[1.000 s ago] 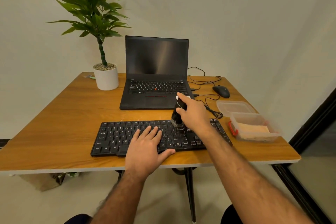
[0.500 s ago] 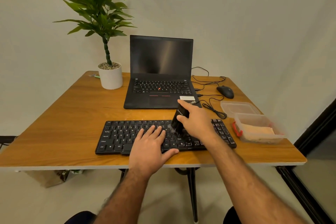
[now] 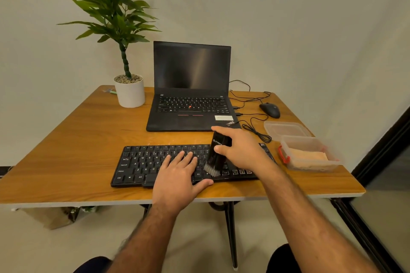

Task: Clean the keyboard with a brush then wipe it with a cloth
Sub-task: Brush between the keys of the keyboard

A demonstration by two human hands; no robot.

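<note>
Black flat plastic keyboard [image 3: 155, 164] lies at the wooden table's [image 3: 66, 150] front edge, its middle keys hidden under the flat left hand [image 3: 177, 182]. Right hand [image 3: 241, 150] grips the black grey-bristled brush [image 3: 216, 157], bristles on the keys; blurred.

Before you stands a square wooden table [image 3: 73, 155] on black legs. On it lie a flat black keyboard [image 3: 142, 165], an open black laptop [image 3: 190, 86], a white potted plant [image 3: 129, 93], a black corded mouse [image 3: 270, 110], a clear plastic lid [image 3: 286, 129] and a clear plastic box [image 3: 308, 154].
</note>
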